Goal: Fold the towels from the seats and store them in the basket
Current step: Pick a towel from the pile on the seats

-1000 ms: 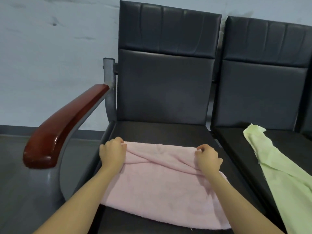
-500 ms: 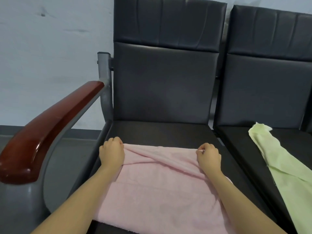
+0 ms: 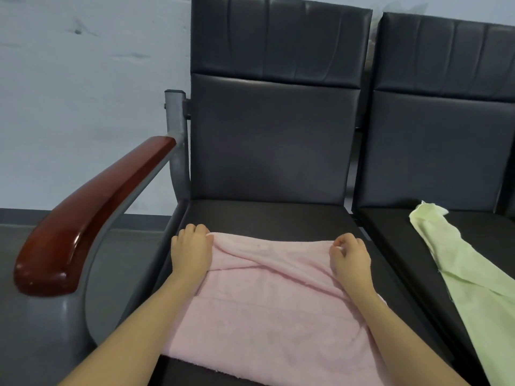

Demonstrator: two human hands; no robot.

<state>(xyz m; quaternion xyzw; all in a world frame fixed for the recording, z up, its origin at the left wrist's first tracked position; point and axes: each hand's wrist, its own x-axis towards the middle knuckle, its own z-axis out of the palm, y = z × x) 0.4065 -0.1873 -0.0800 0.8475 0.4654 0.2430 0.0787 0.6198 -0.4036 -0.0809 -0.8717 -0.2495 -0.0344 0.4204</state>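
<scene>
Padded dark seat (image 3: 267, 215), fluffy pink towel (image 3: 267, 310), both hands pinching corners

My forearms are bare, with no sleeves in sight. My left hand (image 3: 191, 250) and right hand (image 3: 349, 256) wear nothing.

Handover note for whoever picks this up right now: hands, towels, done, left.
Left hand: grips the far left corner of the pink towel.
Right hand: pinches its far right corner.
Pink towel lies on the left seat, partly folded, with a diagonal crease between the hands.
Green towel lies unfolded on the right seat, untouched.
Basket: not in view.
Done: the pink towel's first fold, it seems.
Left: finish folding pink, fold green, store both in the basket.
</scene>
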